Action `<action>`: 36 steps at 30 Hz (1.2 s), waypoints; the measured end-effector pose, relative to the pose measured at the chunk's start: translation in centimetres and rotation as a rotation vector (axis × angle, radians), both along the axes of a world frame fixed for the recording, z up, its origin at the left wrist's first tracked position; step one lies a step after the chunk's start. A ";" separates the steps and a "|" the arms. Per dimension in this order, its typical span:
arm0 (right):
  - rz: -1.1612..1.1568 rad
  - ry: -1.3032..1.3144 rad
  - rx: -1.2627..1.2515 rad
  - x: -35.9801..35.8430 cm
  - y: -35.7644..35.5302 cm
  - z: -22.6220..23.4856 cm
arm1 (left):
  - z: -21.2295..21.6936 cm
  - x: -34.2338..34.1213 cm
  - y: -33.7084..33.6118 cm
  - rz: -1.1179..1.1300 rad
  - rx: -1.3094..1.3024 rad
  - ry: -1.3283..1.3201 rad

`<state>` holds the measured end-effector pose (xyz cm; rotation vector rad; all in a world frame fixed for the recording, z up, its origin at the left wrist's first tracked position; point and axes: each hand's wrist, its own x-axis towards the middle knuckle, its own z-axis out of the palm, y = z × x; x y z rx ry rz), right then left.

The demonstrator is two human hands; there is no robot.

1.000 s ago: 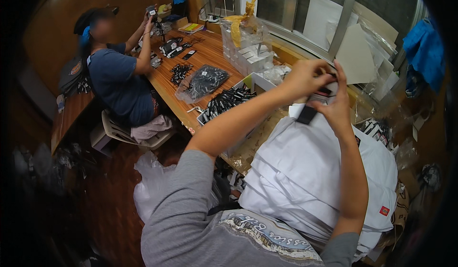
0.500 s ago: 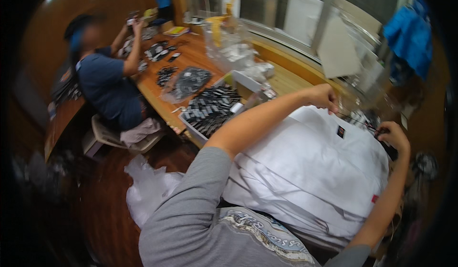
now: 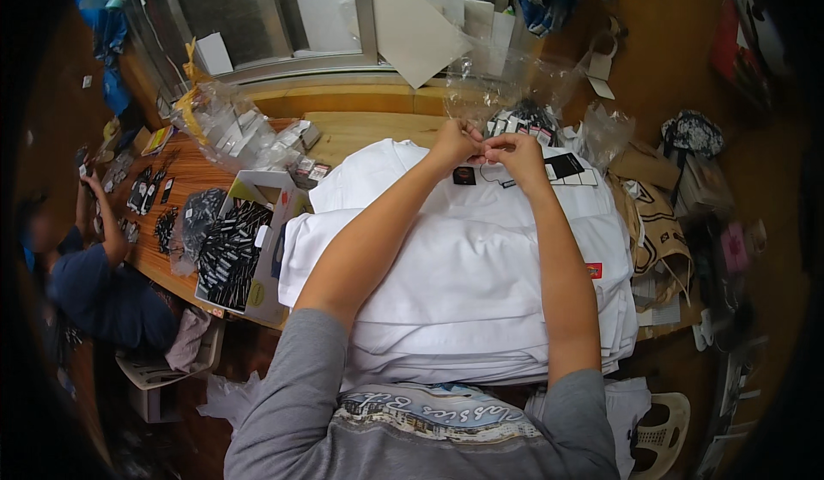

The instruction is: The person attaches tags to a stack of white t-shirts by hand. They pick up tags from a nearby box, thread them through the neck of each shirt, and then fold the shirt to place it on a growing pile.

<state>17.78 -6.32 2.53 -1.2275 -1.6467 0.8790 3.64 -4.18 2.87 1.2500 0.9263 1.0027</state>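
A stack of white folded garments (image 3: 446, 278) lies on the table in front of me. Over the neckline of the top one, near its dark neck label (image 3: 464, 176), my left hand (image 3: 457, 144) and my right hand (image 3: 518, 157) meet with fingertips pinched. Between them they grip a thin black tag string (image 3: 491, 178), which loops down onto the cloth; the pinched part is hidden by the fingers. Right beside my right hand, a black hang tag (image 3: 563, 166) and white paper tags (image 3: 577, 178) rest on the fabric. A small red label (image 3: 594, 270) shows by my right forearm.
Left of the stack stands a white box (image 3: 268, 253) full of black tags. Clear plastic bags (image 3: 232, 128) and tag bundles (image 3: 525, 121) lie behind. Brown paper bags (image 3: 657, 214) stand right. A seated person (image 3: 107, 278) works at the far left, near a chair (image 3: 172, 364).
The view has swung right, bringing the stack to the middle. My hands, earlier apart with a dark string stretched between them, have come together at the neckline.
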 end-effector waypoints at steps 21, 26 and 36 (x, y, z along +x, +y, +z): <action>-0.421 0.740 0.253 2.5 0.4 2.1 | -2.2 -0.7 -2.2 0.064 1.024 1.203; -0.345 0.439 0.305 3.2 -0.2 3.4 | -1.4 -0.5 -2.3 0.065 0.951 1.300; -0.224 -0.295 0.105 -0.4 -1.1 0.3 | 0.9 -3.6 -0.9 -0.119 0.354 0.782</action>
